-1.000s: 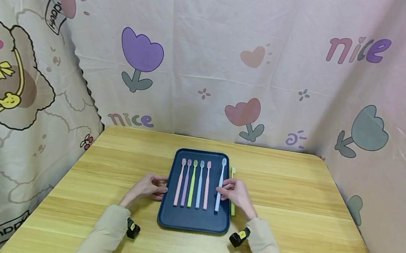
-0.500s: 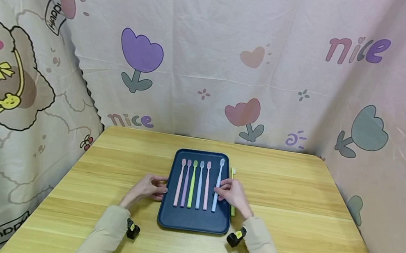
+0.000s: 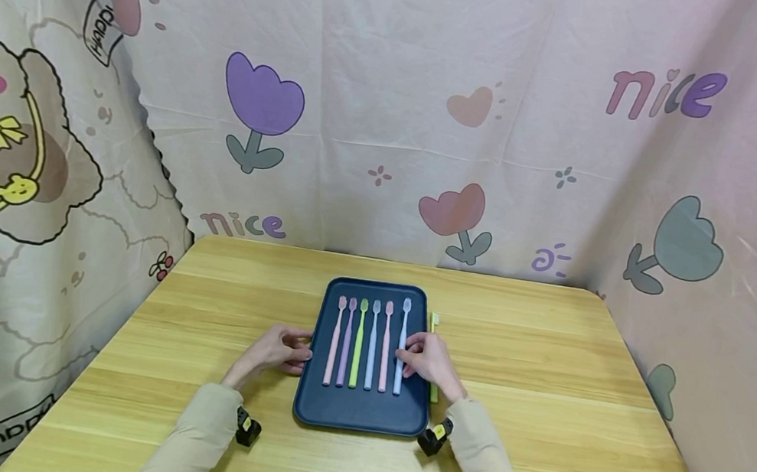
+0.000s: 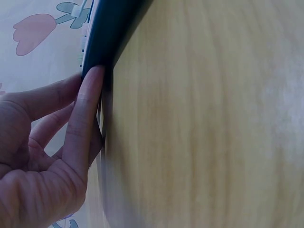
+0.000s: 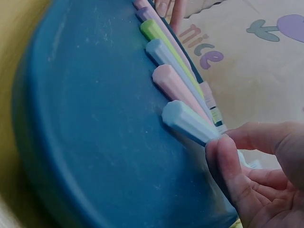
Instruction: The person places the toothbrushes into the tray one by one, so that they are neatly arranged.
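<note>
On the dark blue tray (image 3: pixel 360 411) several toothbrushes lie side by side, heads pointing away: a pink toothbrush (image 3: pixel 333 347), a purple toothbrush (image 3: pixel 345 348), a green toothbrush (image 3: pixel 357 349), a blue toothbrush (image 3: pixel 372 351) and another pink toothbrush (image 3: pixel 385 352). At the right end of this row, my right hand (image 3: pixel 431 361) pinches a light blue toothbrush (image 5: pixel 187 121) by its handle between thumb and fingers. My left hand (image 3: pixel 280 347) grips the tray's left edge; in the left wrist view the thumb (image 4: pixel 85 114) lies against the rim.
A yellow-green toothbrush (image 3: pixel 434 392) lies on the wooden table (image 3: pixel 532 360) just right of the tray, partly hidden by my right hand. A patterned curtain (image 3: pixel 377 113) hangs behind the table and along its sides.
My right hand has moved left with the light blue toothbrush, bringing it closer to the row and straighter alongside the pink one. The left hand and tray have stayed put.
</note>
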### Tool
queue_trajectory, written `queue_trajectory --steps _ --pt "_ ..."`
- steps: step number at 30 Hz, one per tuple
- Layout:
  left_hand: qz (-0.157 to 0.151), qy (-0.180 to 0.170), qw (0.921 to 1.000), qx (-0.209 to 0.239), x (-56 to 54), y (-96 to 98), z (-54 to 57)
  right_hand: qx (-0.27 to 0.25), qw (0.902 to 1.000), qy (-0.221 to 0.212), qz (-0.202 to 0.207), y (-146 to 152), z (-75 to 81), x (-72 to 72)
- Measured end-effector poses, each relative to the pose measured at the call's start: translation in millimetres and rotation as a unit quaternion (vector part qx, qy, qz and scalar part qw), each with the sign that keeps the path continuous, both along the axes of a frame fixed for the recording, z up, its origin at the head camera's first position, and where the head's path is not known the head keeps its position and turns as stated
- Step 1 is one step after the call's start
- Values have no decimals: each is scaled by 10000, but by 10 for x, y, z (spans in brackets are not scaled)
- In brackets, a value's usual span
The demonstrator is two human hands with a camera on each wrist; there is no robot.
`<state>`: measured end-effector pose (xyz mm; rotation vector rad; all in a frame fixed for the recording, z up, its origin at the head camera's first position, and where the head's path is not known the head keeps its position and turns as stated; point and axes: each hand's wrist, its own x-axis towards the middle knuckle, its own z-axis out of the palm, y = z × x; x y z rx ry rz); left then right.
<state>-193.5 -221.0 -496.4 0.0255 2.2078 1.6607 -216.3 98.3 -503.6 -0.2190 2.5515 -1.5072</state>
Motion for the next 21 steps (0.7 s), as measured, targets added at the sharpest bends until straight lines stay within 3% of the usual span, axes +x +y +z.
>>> queue_trajectory --steps 8,21 --pt "25 4 10000 -20 1 8 2 -31 9999 -117 25 3 -19 1" --pt "-4 4 10000 -32 0 2 1 52 9999 52 -68 -23 -64 -10"
